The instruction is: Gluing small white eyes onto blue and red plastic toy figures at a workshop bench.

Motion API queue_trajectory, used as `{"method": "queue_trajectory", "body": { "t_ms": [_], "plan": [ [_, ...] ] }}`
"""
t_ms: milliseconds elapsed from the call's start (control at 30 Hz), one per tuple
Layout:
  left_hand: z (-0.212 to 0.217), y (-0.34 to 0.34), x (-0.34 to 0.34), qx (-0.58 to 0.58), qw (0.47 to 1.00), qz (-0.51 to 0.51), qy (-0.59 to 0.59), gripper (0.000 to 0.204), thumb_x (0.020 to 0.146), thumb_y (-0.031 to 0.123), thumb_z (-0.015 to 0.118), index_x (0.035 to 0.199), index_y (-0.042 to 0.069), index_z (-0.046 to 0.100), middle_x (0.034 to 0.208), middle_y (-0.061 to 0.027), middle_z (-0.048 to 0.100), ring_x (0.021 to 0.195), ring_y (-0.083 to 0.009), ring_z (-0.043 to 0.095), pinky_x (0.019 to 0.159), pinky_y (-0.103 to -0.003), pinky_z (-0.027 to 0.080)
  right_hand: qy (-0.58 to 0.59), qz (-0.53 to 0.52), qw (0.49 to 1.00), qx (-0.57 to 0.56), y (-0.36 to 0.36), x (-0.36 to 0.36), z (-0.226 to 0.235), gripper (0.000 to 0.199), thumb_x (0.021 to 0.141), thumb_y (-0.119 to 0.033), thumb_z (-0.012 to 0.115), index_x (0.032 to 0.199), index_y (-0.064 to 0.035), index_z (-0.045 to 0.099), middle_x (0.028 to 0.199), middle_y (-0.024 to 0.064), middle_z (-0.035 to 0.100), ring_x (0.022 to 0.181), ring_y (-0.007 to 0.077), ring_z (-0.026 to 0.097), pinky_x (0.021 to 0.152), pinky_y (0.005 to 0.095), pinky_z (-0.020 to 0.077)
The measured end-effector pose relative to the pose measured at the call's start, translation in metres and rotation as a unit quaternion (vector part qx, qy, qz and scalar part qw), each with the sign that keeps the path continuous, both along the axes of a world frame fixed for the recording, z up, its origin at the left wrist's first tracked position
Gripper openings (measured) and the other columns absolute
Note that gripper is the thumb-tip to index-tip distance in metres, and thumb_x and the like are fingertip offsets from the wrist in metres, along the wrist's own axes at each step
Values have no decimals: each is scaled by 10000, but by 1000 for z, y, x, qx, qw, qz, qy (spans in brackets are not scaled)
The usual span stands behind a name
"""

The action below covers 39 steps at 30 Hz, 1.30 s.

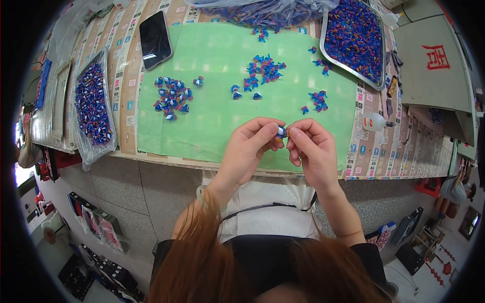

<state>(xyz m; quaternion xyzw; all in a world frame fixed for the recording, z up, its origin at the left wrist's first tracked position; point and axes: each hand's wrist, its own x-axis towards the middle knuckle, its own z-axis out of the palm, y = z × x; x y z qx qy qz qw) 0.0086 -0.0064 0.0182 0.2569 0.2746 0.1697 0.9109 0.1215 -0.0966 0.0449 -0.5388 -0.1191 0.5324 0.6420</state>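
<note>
Both my hands meet over the near edge of a green mat (212, 116). My left hand (250, 149) and my right hand (310, 149) pinch one small blue and white piece (281, 132) between their fingertips. On the mat lie a pile of blue, white and red pieces (172, 96) at the left, a looser blue and pink heap (262, 70) in the middle, and a small cluster (318, 99) at the right.
A metal tray (323, 35) full of blue and pink pieces stands at the back right. A clear bag (93, 103) of pieces lies at the left. A black phone (155, 39) rests at the mat's far left corner. A small white bottle (374, 121) lies at the right.
</note>
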Motion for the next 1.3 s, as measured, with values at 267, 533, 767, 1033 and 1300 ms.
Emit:
{"method": "queue_trajectory", "body": {
  "t_ms": [267,533,767,1033,1300],
  "plan": [
    [0,9,-6,134,987,-15,84,136,817,101,515,903,1,546,807,-45,575,690,-93,512,650,-218,418,-58,-36,998,-4,-7,0,-6,94,823,-65,485,896,-8,506,676,22,502,530,50,437,456,176,347],
    [-11,67,-36,621,609,113,481,140,740,80,577,873,36,566,779,-43,548,651,-117,485,582,-213,400,-438,-389,809,-54,-77,56,-43,270,810,-52,497,1065,-17,416,891,32,432,769,88,425,671,221,375],
    [-25,40,20,722,628,67,282,136,729,34,548,863,42,570,778,-88,526,710,-234,527,630,-316,435,-469,-351,804,-104,-77,111,-58,412,788,-101,559,1122,-2,339,1029,88,441,930,136,438,795,250,361],
    [-16,26,18,533,807,56,249,127,761,25,540,885,25,567,798,-39,548,751,-131,544,650,-254,433,-365,-322,872,-51,-80,118,-49,243,799,-106,538,999,11,464,913,55,525,833,128,499,761,232,384],
    [-7,8,3,-98,994,46,-17,246,807,63,517,1045,11,488,965,-77,548,815,-128,530,714,-238,444,-185,-176,967,-10,-52,38,-5,319,745,-25,543,1036,9,417,929,65,523,840,158,515,750,272,421]
  ]
}}
